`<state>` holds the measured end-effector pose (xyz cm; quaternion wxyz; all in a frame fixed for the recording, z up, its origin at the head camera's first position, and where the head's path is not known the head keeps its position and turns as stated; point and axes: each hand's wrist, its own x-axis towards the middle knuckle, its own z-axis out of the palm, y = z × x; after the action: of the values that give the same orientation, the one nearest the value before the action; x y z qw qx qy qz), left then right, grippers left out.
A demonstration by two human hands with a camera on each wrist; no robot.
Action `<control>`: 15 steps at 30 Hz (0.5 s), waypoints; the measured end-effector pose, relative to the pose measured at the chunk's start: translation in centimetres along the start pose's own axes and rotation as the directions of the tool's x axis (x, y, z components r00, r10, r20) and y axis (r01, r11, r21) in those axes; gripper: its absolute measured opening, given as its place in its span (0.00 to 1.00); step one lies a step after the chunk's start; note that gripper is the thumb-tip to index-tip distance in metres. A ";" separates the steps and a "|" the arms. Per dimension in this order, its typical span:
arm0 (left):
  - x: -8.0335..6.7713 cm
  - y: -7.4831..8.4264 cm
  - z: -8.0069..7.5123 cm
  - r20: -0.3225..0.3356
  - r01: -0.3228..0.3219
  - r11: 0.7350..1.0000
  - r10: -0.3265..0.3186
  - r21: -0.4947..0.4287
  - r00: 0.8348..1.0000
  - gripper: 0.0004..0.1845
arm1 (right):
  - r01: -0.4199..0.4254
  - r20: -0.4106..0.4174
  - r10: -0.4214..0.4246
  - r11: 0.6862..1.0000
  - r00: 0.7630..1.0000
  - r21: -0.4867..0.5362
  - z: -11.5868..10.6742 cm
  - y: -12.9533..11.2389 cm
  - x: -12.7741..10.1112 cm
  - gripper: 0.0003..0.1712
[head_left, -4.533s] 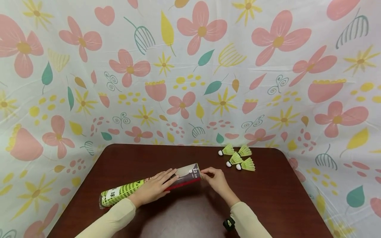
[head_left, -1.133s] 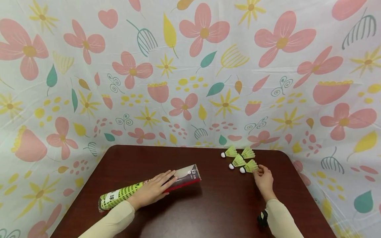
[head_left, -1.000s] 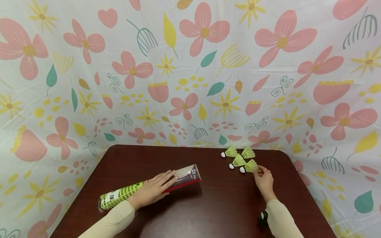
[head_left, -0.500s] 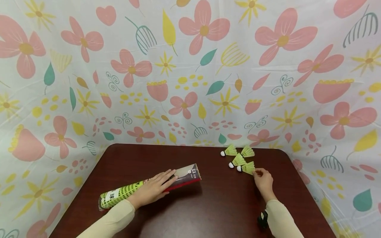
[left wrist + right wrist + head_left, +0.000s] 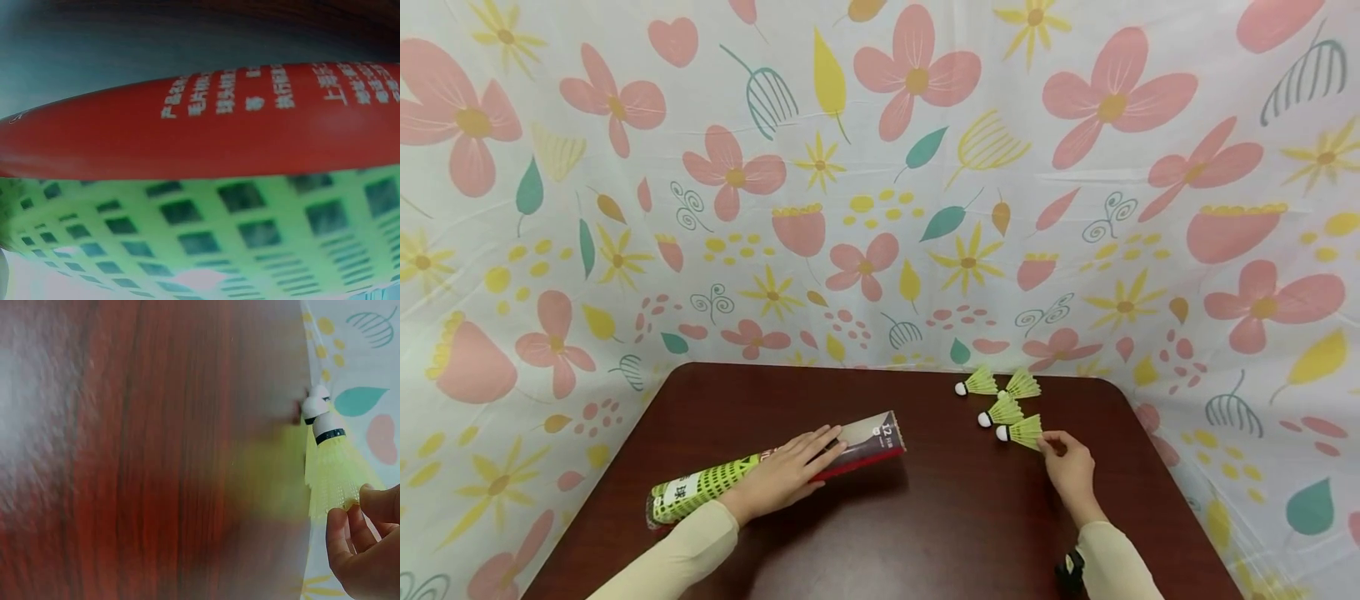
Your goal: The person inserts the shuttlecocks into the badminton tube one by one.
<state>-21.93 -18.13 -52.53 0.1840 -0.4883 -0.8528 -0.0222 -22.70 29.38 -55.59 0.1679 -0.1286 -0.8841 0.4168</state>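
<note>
In the head view a shuttlecock tube lies slanted on the table, green mesh print at one end, grey and red at the other. My left hand rests across its middle with fingers straight, covering part of the print. The left wrist view is filled by the tube's red strip with white writing. At the far right, my right hand pinches the feather edge of a yellow-green shuttlecock between thumb and fingers. Its white cork points left, away from the hand, in the head view.
Beside the held shuttlecock lie three more: one shuttlecock just behind it, another shuttlecock at the back edge, and a third shuttlecock to its right. A flowered cloth hangs behind the dark red-brown table.
My right hand has moved from the tube's right end to the shuttlecocks and taken the nearest one by its skirt, shifting it slightly toward me. The left hand stays on the tube.
</note>
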 end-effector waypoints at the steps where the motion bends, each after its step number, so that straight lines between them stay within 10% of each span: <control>1: 0.0 0.0 0.0 0.002 -0.002 1.000 0.002 -0.002 1.000 0.47 | 0.001 -0.003 -0.001 1.000 1.000 0.003 0.0 -0.1 -0.1 0.10; 15: 0.4 0.3 -0.3 0.006 -0.003 1.000 0.003 -0.006 1.000 0.46 | 0.094 -0.019 -0.093 0.987 0.996 0.131 1.2 -4.0 -1.4 0.07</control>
<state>-21.73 -17.70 -52.22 0.1798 -0.4903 -0.8525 -0.0229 -22.24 25.56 -53.51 0.2010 -0.0784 -0.8587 0.4649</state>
